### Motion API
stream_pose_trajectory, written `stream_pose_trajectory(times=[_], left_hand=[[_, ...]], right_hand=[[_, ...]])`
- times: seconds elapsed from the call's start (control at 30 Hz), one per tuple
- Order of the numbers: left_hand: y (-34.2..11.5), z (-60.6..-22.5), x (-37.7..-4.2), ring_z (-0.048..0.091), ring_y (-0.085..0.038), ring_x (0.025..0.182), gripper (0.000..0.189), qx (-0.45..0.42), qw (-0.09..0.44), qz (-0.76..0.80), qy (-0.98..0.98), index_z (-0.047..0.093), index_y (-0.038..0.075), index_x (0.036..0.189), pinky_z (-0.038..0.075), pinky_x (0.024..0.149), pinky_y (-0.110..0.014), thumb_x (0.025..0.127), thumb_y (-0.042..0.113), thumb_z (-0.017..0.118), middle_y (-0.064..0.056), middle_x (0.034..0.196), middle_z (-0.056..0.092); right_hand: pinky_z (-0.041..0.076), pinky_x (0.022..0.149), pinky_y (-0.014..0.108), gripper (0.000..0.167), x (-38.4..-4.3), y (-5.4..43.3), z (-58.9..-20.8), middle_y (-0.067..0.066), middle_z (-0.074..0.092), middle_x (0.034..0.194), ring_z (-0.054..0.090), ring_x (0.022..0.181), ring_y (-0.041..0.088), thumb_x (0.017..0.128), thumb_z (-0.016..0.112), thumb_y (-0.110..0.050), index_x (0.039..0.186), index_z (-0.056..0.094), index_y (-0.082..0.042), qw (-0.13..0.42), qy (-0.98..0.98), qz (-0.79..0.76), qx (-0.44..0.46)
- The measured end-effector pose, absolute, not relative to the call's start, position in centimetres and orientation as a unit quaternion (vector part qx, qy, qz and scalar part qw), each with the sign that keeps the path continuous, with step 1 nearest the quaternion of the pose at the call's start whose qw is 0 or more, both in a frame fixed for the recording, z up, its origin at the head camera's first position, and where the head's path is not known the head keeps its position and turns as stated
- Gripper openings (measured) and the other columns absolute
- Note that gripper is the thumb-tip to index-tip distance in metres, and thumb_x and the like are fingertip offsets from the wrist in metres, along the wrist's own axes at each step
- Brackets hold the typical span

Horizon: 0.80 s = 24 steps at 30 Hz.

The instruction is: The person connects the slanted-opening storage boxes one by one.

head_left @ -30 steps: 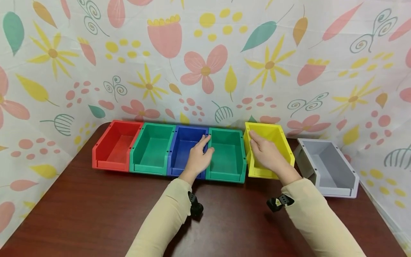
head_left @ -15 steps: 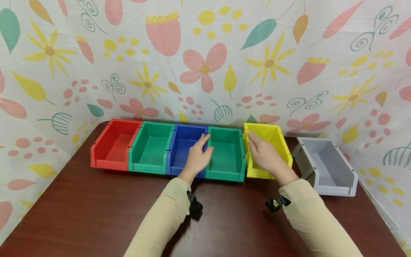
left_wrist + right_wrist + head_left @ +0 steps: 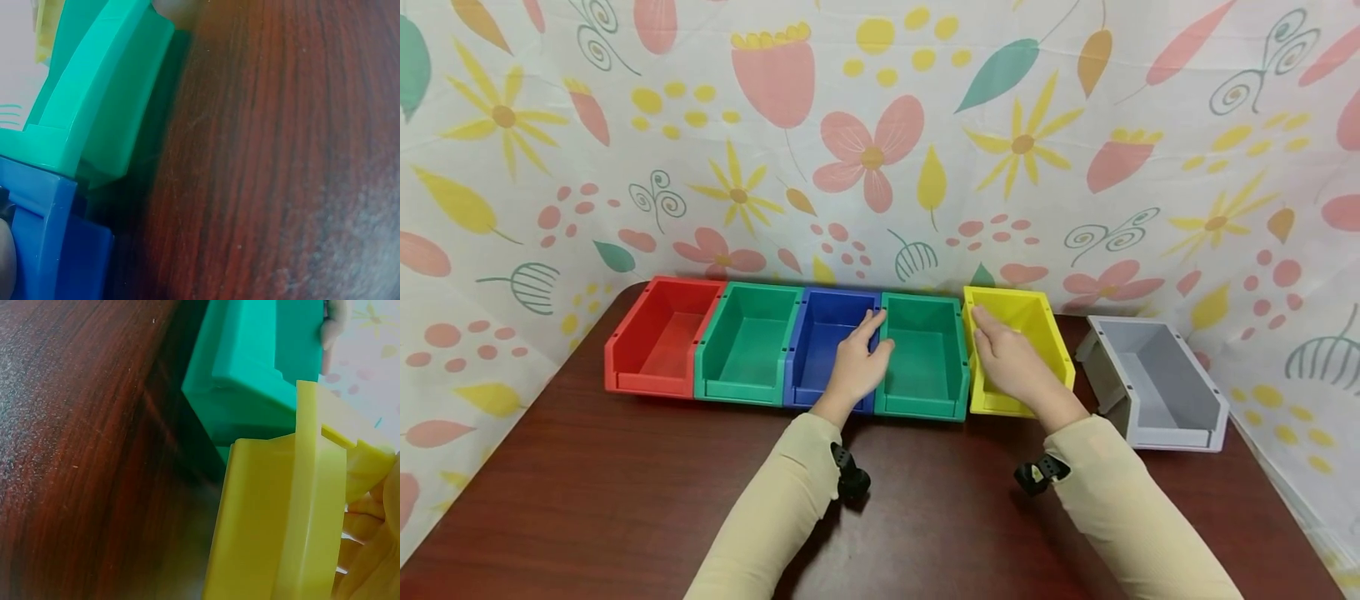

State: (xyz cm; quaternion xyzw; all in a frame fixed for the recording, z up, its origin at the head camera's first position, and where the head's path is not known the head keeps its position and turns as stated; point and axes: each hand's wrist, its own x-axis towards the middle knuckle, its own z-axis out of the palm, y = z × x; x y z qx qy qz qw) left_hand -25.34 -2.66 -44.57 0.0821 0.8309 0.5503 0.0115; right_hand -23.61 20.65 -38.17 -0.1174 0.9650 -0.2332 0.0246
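Note:
My left hand (image 3: 857,358) reaches over the blue bin (image 3: 820,350), its fairly straight fingers at the wall beside the right-hand green bin (image 3: 925,354). Its thumb overlaps that green bin's left edge. Inside the yellow bin (image 3: 1030,317) is my right hand (image 3: 1011,358), with fingers extended along the bin's left wall. In the right wrist view the yellow bin (image 3: 269,512) stands right up against the green bin (image 3: 256,394), and several fingers (image 3: 362,544) show behind the yellow wall. The left wrist view shows the green bin (image 3: 94,87) beside the blue bin (image 3: 37,206).
A red bin (image 3: 662,333) and another green bin (image 3: 752,342) continue the row to the left. At the right a grey bin (image 3: 1157,375) stands apart, slightly angled. All rest on the dark wooden table (image 3: 887,533) before a flower-patterned cloth (image 3: 865,75).
The yellow bin has shifted slightly left with my right hand, narrowing its gap to the green bin. My left hand stays put on the row. The head view has drifted slightly.

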Motion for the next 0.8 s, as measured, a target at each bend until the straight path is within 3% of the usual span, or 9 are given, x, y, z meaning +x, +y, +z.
stream_pose_trajectory(times=[0.07,0.1,0.2,0.23,0.3,0.43,0.8], left_hand=[[-2.69,-44.48,-25.33,0.031,-0.023,0.141,0.052,0.083,0.01,0.549,0.832,0.035,0.029,0.147,0.04,0.08,-0.038,0.096,0.033,0.045,0.003,0.157,0.022],[-2.72,-44.43,-25.29,0.043,-0.024,0.134,0.053,0.084,0.01,0.549,0.832,0.035,0.029,0.147,0.042,0.076,-0.038,0.096,0.033,0.046,0.003,0.157,0.021],[-2.81,-44.42,-25.31,0.066,-0.025,0.095,0.056,0.09,0.009,0.544,0.834,0.035,0.027,0.147,0.042,0.067,-0.033,0.094,0.031,0.05,0.002,0.157,0.022],[-2.86,-44.46,-25.33,0.066,-0.024,0.075,0.057,0.093,0.008,0.543,0.835,0.035,0.026,0.147,0.042,0.061,-0.031,0.093,0.029,0.051,0.002,0.157,0.022],[-2.95,-44.56,-25.39,0.048,-0.021,0.042,0.06,0.099,0.009,0.541,0.835,0.035,0.025,0.147,0.037,0.05,-0.028,0.09,0.025,0.053,0.001,0.157,0.022],[-3.06,-44.7,-25.56,0.026,-0.013,0.034,0.063,0.105,0.015,0.546,0.831,0.035,0.025,0.148,0.031,0.042,-0.024,0.087,0.02,0.052,0.001,0.158,0.022],[-3.08,-44.5,-25.49,0.022,-0.011,0.035,0.062,0.102,0.018,0.555,0.825,0.036,0.026,0.147,0.03,0.043,-0.024,0.087,0.018,0.051,0.001,0.157,0.023]], right_hand=[[0.023,0.114,0.05,0.053,-23.63,20.62,-38.24,0.012,0.02,0.157,0.021,0.144,0.03,0.104,0.028,-0.03,0.152,0.018,-0.008,0.026,0.965,-0.232,-0.115],[0.023,0.114,0.05,0.053,-23.64,20.6,-38.27,0.011,0.019,0.157,0.021,0.145,0.03,0.104,0.028,-0.03,0.152,0.017,-0.008,0.027,0.966,-0.231,-0.114],[0.023,0.114,0.05,0.054,-23.67,20.57,-38.38,0.011,0.019,0.158,0.02,0.145,0.029,0.104,0.028,-0.031,0.152,0.016,-0.009,0.031,0.967,-0.228,-0.11],[0.023,0.114,0.049,0.054,-23.68,20.56,-38.43,0.011,0.019,0.158,0.02,0.145,0.029,0.104,0.028,-0.031,0.152,0.016,-0.009,0.031,0.967,-0.227,-0.109],[0.023,0.114,0.049,0.054,-23.66,20.54,-38.49,0.01,0.019,0.158,0.02,0.145,0.029,0.104,0.028,-0.031,0.152,0.016,-0.01,0.031,0.968,-0.225,-0.108],[0.023,0.114,0.049,0.054,-23.59,20.6,-38.62,0.011,0.02,0.158,0.021,0.144,0.029,0.104,0.028,-0.031,0.152,0.017,-0.01,0.028,0.969,-0.222,-0.11],[0.022,0.115,0.049,0.054,-23.41,20.51,-38.83,0.011,0.02,0.158,0.021,0.145,0.029,0.104,0.027,-0.032,0.152,0.017,-0.009,0.028,0.973,-0.203,-0.105]])
